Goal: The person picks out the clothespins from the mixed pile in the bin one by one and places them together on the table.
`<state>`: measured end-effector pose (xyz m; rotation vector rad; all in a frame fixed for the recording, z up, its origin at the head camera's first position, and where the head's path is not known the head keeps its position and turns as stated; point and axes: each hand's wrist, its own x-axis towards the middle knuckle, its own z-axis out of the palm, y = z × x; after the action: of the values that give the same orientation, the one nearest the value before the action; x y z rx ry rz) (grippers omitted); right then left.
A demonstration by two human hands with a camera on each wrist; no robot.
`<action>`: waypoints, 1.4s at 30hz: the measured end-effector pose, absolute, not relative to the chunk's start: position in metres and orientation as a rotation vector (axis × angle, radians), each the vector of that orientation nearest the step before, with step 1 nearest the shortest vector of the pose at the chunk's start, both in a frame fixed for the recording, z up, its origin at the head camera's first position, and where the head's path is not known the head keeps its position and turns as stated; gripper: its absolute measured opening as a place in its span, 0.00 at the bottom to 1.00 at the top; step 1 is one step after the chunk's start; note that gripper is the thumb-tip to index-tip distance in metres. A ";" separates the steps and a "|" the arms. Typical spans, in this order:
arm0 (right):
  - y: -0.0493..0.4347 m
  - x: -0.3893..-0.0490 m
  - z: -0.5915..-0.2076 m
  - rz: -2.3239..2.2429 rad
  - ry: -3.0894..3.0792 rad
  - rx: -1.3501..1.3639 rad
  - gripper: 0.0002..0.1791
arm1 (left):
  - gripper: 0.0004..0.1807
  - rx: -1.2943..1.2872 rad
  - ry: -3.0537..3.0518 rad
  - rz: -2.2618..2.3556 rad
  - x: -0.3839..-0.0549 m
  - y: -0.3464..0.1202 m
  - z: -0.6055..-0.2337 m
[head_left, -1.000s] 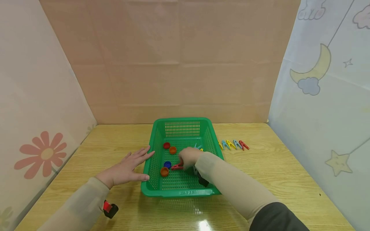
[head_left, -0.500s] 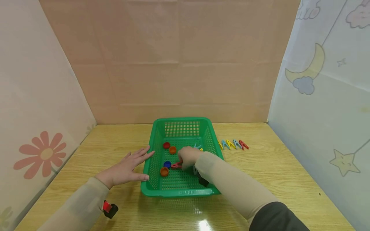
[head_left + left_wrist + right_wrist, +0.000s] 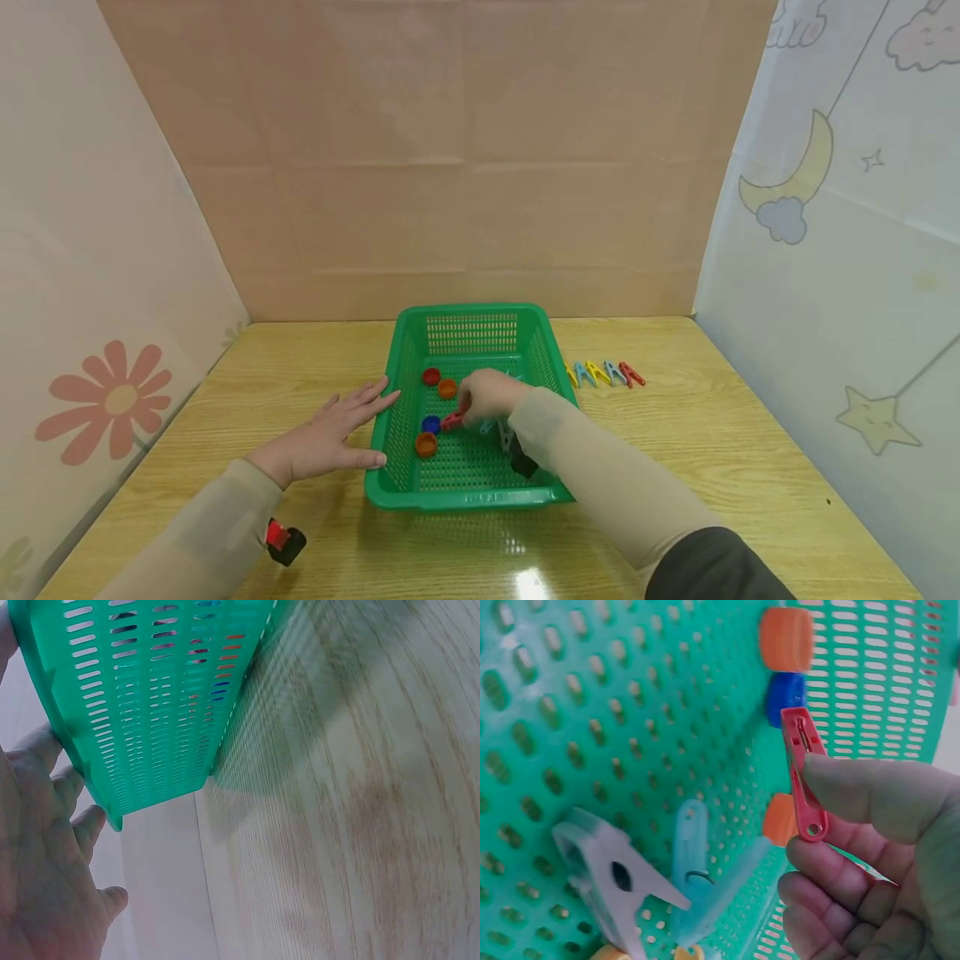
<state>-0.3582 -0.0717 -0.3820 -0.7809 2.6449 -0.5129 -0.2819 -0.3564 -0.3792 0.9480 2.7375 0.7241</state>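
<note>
My right hand (image 3: 487, 395) is inside the green basket (image 3: 480, 500), pinching a red clothespin (image 3: 804, 776) between thumb and fingers, raised off the basket floor. Below it lie a grey clothespin (image 3: 619, 874) and a light blue clothespin (image 3: 705, 877). My left hand (image 3: 330, 437) rests on the basket's left rim with fingers spread and straight. Along the basket's left side sit bottle caps: a red cap (image 3: 431, 377), an orange cap (image 3: 447, 389), a blue cap (image 3: 431, 425) and another orange cap (image 3: 426, 445). A yellow piece (image 3: 690, 952) is partly cut off in the right wrist view.
Right of the basket, a row of clothespins lies on the wooden table (image 3: 712, 433): yellow, blue, and a red clothespin (image 3: 632, 374) at the end. Patterned walls stand on both sides, with a plain tan wall (image 3: 465, 167) behind.
My right hand has lifted slightly from the basket floor with the red clothespin, uncovering a light blue clothespin beneath. The left hand has stayed on the rim.
</note>
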 end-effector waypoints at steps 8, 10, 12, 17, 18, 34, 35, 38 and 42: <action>-0.069 -0.362 -0.373 -0.623 2.696 -0.839 0.09 | 0.47 0.924 2.734 0.726 -0.281 -0.356 -0.379; -0.068 -0.362 -0.372 -0.647 2.693 -0.835 0.11 | 0.47 0.920 2.731 0.729 -0.281 -0.356 -0.378; -0.067 -0.362 -0.370 -0.688 2.681 -0.829 0.11 | 0.47 0.918 2.726 0.733 -0.281 -0.356 -0.377; -0.066 -0.363 -0.363 -0.785 2.672 -0.816 0.12 | 0.47 0.926 2.731 0.718 -0.282 -0.355 -0.376; -0.065 -0.364 -0.362 -0.802 2.676 -0.811 0.12 | 0.47 0.928 2.733 0.713 -0.282 -0.355 -0.376; -0.043 -0.364 -0.331 -0.962 2.740 -0.653 0.15 | 0.47 0.959 2.733 0.721 -0.283 -0.353 -0.376; -0.040 -0.365 -0.330 -0.968 2.748 -0.650 0.16 | 0.47 0.961 2.731 0.723 -0.283 -0.353 -0.376; -0.030 -0.367 -0.326 -0.993 2.768 -0.623 0.17 | 0.47 0.965 2.729 0.727 -0.283 -0.352 -0.377; -0.015 -0.368 -0.319 -1.050 2.791 -0.596 0.18 | 0.47 0.961 2.727 0.728 -0.283 -0.352 -0.377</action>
<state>-0.3684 -0.0151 -0.3191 -0.5957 2.7912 -1.0505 -0.2826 -0.3519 -0.3770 0.9613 2.7272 0.7282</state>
